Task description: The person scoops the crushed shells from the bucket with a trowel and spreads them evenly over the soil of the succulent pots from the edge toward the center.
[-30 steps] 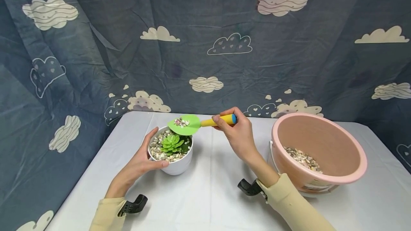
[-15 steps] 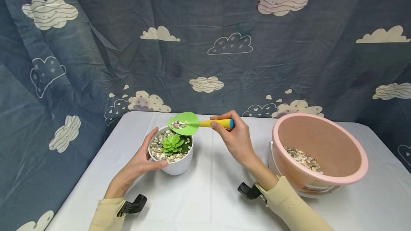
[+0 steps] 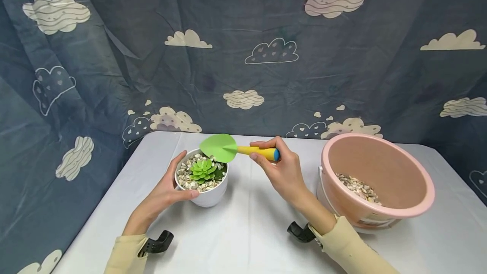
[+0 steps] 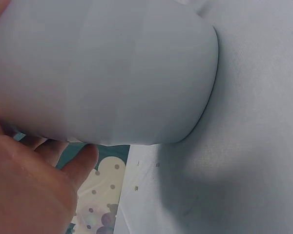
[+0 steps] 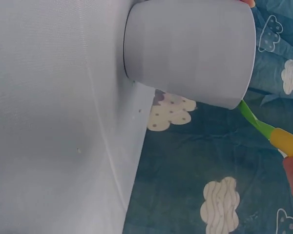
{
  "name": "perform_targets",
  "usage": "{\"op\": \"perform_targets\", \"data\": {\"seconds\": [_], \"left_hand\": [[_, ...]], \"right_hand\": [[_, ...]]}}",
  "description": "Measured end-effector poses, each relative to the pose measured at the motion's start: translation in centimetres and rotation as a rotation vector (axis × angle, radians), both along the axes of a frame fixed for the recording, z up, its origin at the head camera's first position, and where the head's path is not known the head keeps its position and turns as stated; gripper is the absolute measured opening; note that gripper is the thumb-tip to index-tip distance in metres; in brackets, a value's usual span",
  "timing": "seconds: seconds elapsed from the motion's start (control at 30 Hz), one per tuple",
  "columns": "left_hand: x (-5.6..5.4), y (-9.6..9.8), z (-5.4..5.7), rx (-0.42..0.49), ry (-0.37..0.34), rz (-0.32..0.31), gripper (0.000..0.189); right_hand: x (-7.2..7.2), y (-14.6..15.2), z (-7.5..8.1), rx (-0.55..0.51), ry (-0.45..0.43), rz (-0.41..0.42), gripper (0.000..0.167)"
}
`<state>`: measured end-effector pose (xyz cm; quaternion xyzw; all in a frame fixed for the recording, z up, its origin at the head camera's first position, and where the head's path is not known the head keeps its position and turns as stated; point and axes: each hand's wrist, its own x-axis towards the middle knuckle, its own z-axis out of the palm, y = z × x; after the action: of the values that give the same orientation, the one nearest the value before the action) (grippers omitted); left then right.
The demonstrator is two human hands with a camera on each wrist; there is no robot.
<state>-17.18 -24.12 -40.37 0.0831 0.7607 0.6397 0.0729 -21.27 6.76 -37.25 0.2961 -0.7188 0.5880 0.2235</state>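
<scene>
On the bucket's [image 3: 395, 176] lower front a label [image 3: 376, 222] is showing, its print too small to read. The head view alone is giving the inside of things: pale pebbles [image 3: 186, 176] are surrounding a green plant [image 3: 203, 170] in the white pot [image 3: 209, 199], and a heap of similar stones [image 3: 359, 187] is lying in the bucket. The left wrist view is showing the pot's smooth flank, with fingers reaching behind it; the right wrist view is catching the trowel [image 3: 243, 150] almost edge-on, and a few tiny specks are dotting the white worktop [image 3: 247, 231].

The trowel is hanging over the pot's far right rim; whether it is touching the rim, one cannot tell. Its green blade is pointing to the person's left and its blue-ended yellow handle to the right, the long axis running crosswise, with the blade sloping down from the handle.

The right hand [image 3: 281, 168] is pinching the handle between thumb and fingers. The left hand [image 3: 163, 193] is gripping the pot, thumb on the near side, fingers round the left. The pot is standing on the worktop, well apart from the bucket.
</scene>
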Motion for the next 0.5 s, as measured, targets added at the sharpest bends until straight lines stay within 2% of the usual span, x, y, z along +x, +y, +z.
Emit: {"op": "perform_targets", "data": {"seconds": [0.17, 0.27, 0.37, 0.5], "left_hand": [[-0.1, 0.1, -0.1, 0.004, 0.003, -0.006, 0.111], [-0.1, 0.1, -0.1, 0.002, 0.005, -0.008, 0.111], [-0.1, 0.0, -0.1, -0.005, 0.010, -0.008, 0.111], [0.0, 0.0, -0.1, -0.024, 0.009, 0.000, 0.111]], "right_hand": [[1.3, 0.0, 1.3, -0.018, 0.030, 0.011, 0.022], [2.2, 0.0, 2.4, -0.027, 0.018, -0.006, 0.020], [2.6, 0.1, 3.0, -0.041, -0.041, -0.046, 0.018], [2.6, 0.5, 3.0, -0.087, -0.144, -0.075, 0.018]]}}
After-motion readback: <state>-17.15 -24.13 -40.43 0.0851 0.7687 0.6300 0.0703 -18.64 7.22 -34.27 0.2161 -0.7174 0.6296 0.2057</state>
